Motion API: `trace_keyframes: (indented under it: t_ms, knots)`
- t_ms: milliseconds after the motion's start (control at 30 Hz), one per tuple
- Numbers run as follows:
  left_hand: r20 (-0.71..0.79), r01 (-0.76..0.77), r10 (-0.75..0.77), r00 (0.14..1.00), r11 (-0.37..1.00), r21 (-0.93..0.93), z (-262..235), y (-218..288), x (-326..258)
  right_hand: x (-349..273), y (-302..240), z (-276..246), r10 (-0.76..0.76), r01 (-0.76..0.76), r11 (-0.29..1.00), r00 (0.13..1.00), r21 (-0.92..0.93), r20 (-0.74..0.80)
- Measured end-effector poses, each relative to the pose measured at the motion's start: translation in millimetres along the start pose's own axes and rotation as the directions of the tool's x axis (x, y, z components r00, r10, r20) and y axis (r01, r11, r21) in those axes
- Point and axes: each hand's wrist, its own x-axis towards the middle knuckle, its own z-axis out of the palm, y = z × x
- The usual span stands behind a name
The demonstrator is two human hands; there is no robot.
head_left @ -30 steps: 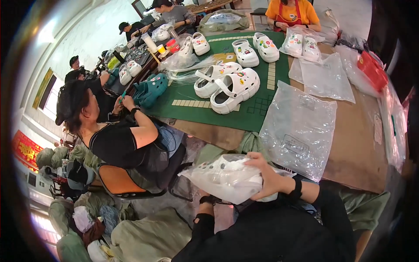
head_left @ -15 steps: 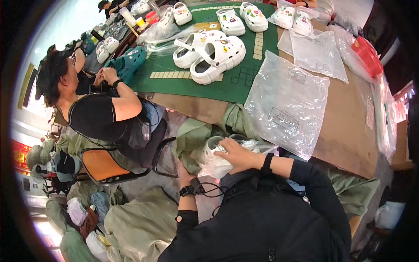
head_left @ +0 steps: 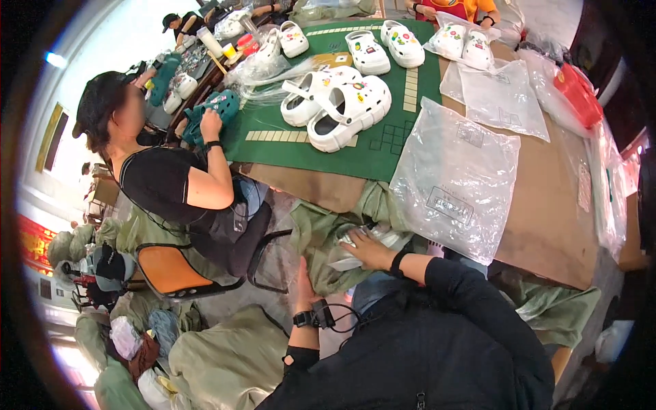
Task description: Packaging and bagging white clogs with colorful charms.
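Below the near table edge, my right hand [head_left: 372,251] is curled over a clear plastic bag of white clogs [head_left: 344,257], which lies down in the mouth of a green woven sack [head_left: 311,229]. Much of the bag is hidden by the hand and the sack folds. My left hand [head_left: 301,283] is upright at the sack's near left side, fingers stretched out, holding nothing that I can see. A pair of white clogs with colourful charms [head_left: 352,109] stands on the green table mat [head_left: 273,154]. A flat clear plastic bag [head_left: 454,174] lies at the table edge, above my right arm.
At left, a co-worker [head_left: 171,171] handles a teal clog [head_left: 212,113] beside an orange chair [head_left: 171,266]. Another person in orange [head_left: 465,8] is by bagged white clogs [head_left: 465,41] at the far side. Stuffed green sacks [head_left: 225,348] cover the floor at lower left.
The bagged clogs have gone lower into the sack under my right hand. My left hand has come away from the bag, fingers now straight. The view has shifted slightly.
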Motion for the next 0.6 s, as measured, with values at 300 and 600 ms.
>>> trace_keyframes:
  t_ms: [300, 600]
  knots:
    - [-0.02, 0.092, -0.09, 0.996, 0.992, 0.084, 0.3, 1.1, 0.0, -25.1, 20.4, 32.3, 0.195, -0.426, 0.885, 0.702, 0.185, 0.685]
    - [0.225, -0.136, 0.115, 0.967, 0.987, 0.081, -3.8, 21.6, 0.8, -26.8, 10.9, -5.5, 0.259, -0.548, 0.833, 0.503, 0.073, 0.825]
